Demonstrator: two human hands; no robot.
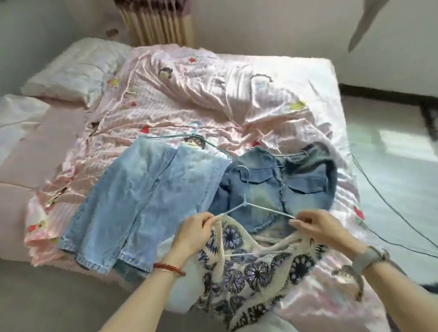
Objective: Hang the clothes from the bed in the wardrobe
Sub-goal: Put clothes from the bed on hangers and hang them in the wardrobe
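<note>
Bed (pixel 271 69) w/ pink satin cover taking up most of view. Light jeans (pixel 144 205) lying flat on it, left-center, denim jacket (pixel 285 187) just beside, to the right. Crochet top (pixel 251 265) w/ purple flowers draping over near edge. Left hand (pixel 191 233) pinching top's shoulder onto white hanger (pixel 250 206), right hand (pixel 320 226) fingers curling round other end + knit.
</note>
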